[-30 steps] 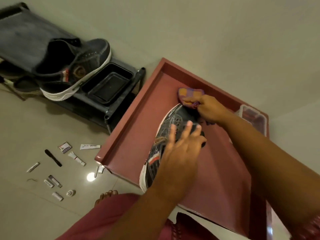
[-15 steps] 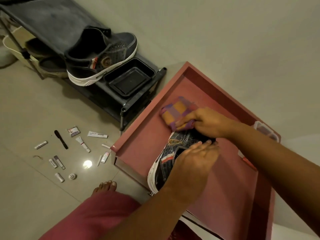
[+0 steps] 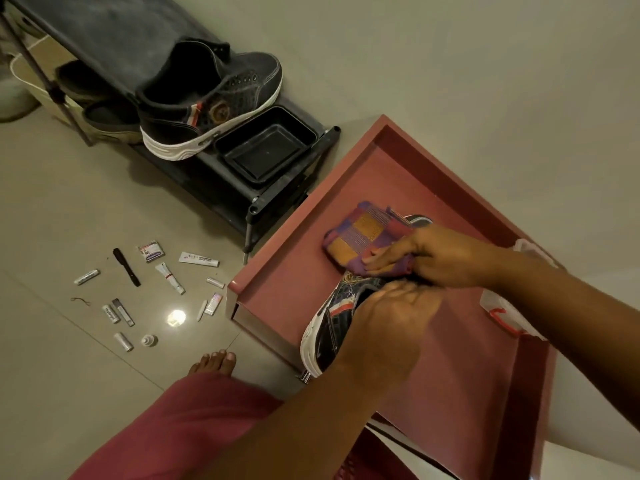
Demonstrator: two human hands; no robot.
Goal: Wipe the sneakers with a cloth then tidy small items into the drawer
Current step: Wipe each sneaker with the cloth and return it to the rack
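A dark patterned sneaker (image 3: 337, 308) with a white sole lies on the maroon cabinet top (image 3: 298, 271). My left hand (image 3: 388, 327) grips it over the middle and heel, hiding most of it. My right hand (image 3: 433, 256) presses a purple and orange checked cloth (image 3: 360, 239) onto the sneaker's toe end. A second dark sneaker (image 3: 207, 98) stands on the black shoe rack (image 3: 221, 188). Several small items (image 3: 166, 275), tubes, sachets and a black stick, lie scattered on the floor at the left.
A black plastic tray (image 3: 266, 147) sits on the rack beside the second sneaker. More shoes (image 3: 104, 116) rest under the rack. A clear plastic container (image 3: 498, 313) stands on the cabinet by my right forearm. My bare foot (image 3: 213, 363) is on the tiled floor.
My right hand has drawn the cloth back over the toe, and the cloth now shows more spread out. My left hand has curled tighter around the sneaker. The camera view has tilted.
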